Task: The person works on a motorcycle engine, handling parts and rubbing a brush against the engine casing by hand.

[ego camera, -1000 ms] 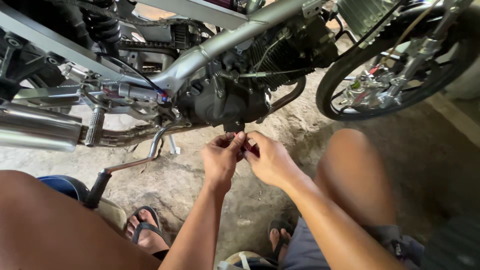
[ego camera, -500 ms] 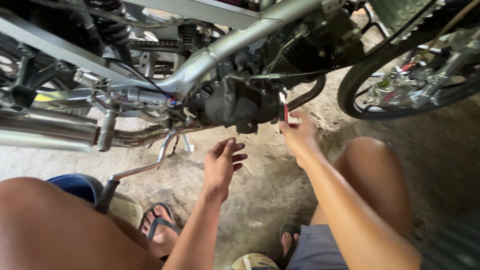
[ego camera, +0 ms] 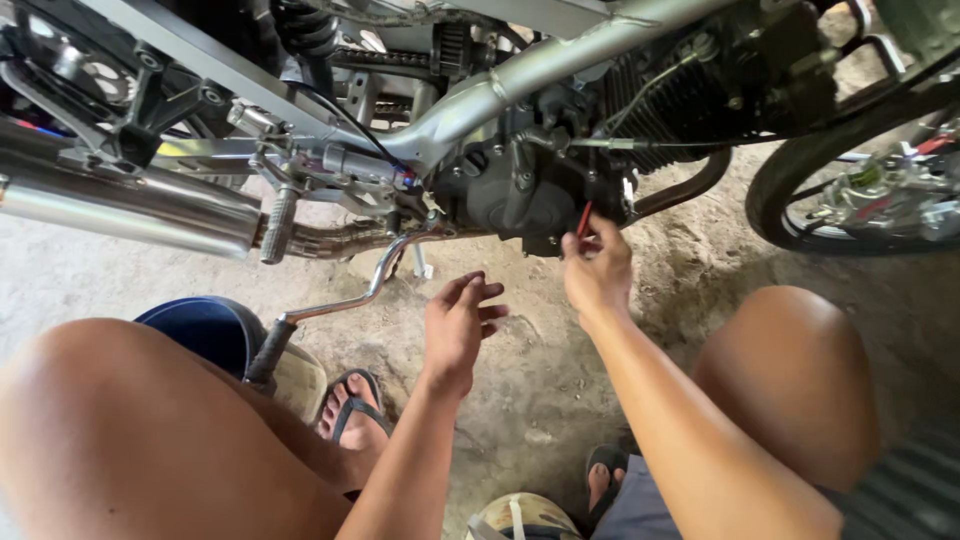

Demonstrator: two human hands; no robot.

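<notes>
Rough concrete floor [ego camera: 520, 400] runs under a motorcycle's dark engine case [ego camera: 500, 185]. At about one o'clock from the squatting person, the right hand [ego camera: 597, 270] pinches a slim red tool [ego camera: 583, 220], its long axis tilted up toward the case's lower edge. Lower and farther from the case, the left hand [ego camera: 458, 325] hovers empty, fingers loosely apart.

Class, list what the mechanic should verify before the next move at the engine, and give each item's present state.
1. Right hand grips the red tool: ok.
2. Tool tip seated on the engine: cannot tell, tip is hidden.
3. Left hand free and open, touching nothing: ok.
4. Left hand apart from the exhaust pipe: ok.
5. Kick lever out of the right hand's path: ok.
6. Front wheel apart from both hands: ok.
</notes>
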